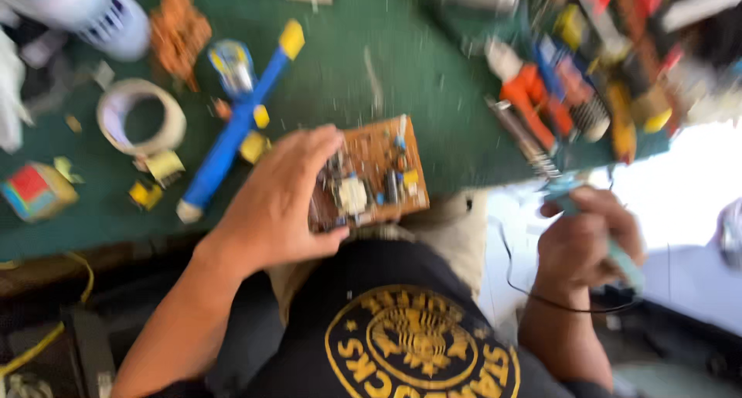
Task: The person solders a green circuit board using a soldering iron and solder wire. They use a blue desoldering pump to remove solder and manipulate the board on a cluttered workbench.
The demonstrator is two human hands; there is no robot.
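Far left on the green table (433, 81): a small red and yellow box (32, 191), then a roll of pale tape (141, 117) lying flat, with yellow scraps near it. Above, at the top edge, a white vented casing (93, 11) and a clump of orange-brown wire (179, 28). A long blue tool with yellow ends (232, 127) lies diagonally just right of the tape.

Centre: left hand (274, 201) closed on a brown circuit board (371, 174), fingers over its left edge, thumb under the near side. Board is held at the table's near edge, above the person's lap, component side up; a pale block and small blue and yellow parts show on it.

Right of the board: a metal coil spring stand (522, 139) at the table edge, and beyond it a blurred heap of orange, blue and red hand tools (572, 89).

Far right: right hand (587, 239) closed around a teal-handled soldering iron (610, 243), held off the table, well apart from the board. A thin black cord (518, 278) loops below the wrist.
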